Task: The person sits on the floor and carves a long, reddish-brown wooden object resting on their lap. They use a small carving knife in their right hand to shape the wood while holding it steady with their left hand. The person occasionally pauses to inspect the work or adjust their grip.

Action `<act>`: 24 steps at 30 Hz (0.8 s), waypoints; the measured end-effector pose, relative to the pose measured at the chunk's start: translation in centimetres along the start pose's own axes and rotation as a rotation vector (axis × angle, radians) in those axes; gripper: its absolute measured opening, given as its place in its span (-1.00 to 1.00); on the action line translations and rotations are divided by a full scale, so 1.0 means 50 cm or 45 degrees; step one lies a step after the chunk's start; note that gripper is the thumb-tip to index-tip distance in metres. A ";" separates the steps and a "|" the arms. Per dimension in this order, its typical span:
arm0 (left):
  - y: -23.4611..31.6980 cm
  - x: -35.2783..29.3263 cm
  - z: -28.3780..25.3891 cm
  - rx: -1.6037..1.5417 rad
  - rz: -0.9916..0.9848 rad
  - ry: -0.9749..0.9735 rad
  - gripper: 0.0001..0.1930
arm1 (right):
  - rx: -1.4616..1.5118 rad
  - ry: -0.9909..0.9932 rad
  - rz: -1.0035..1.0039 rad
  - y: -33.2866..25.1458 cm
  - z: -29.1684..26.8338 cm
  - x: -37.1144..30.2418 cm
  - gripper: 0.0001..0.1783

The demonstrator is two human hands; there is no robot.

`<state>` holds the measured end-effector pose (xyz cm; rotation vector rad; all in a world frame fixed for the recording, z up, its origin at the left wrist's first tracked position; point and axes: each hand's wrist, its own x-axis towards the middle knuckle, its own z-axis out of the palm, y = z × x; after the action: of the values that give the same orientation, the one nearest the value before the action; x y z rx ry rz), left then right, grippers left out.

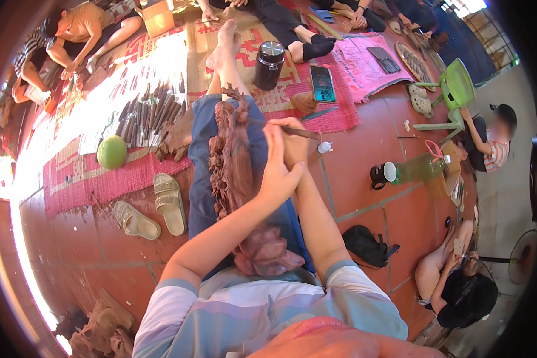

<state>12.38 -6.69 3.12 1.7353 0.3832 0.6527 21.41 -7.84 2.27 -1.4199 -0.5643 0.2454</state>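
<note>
A reddish-brown wood carving (238,161) lies lengthwise on the blue trousers (203,137) of the outstretched legs, its narrow upper end between the shins and its broad, petal-like lower end against the shirt's hem. The right hand (296,146), beyond the carving's right edge, has its fingers curled around a slim carving tool (304,132); the dark handle sticks out to the right, and the thin shaft runs left to the carving's upper part, though I cannot tell whether its tip touches the wood. The left hand (276,176) lies against the right, its fingers nearly straight and close together, gripping nothing visible, with the carving just to their left. A small white bottle (324,147) stands on the tiled floor (358,158) past the handle, below the mat's (340,121) lower edge; near that edge lie a phone (322,83) and, farther left, a dark flask (269,65).
</note>
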 end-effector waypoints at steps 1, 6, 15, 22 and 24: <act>-0.005 0.007 -0.001 -0.045 -0.048 -0.019 -0.02 | 0.075 0.006 0.004 0.008 0.007 0.006 -0.90; -0.005 0.012 -0.049 -0.044 -0.049 -0.231 -0.02 | 0.228 0.190 -0.073 0.047 0.024 -0.015 -0.90; 0.009 0.009 -0.078 -0.059 -0.074 -0.393 -0.03 | 0.214 0.383 -0.116 0.049 0.035 -0.034 -0.83; 0.002 -0.001 -0.068 -0.159 0.065 -0.490 -0.06 | -0.029 0.493 -0.447 0.033 0.002 -0.047 -0.88; 0.005 0.004 -0.062 -0.256 0.095 -0.563 -0.06 | -0.029 0.533 -0.422 0.004 -0.034 -0.046 -0.89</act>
<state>10.63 -4.22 3.93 1.6491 -0.0540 0.3304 20.36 -10.39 1.50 -1.3263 -0.4456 -0.3180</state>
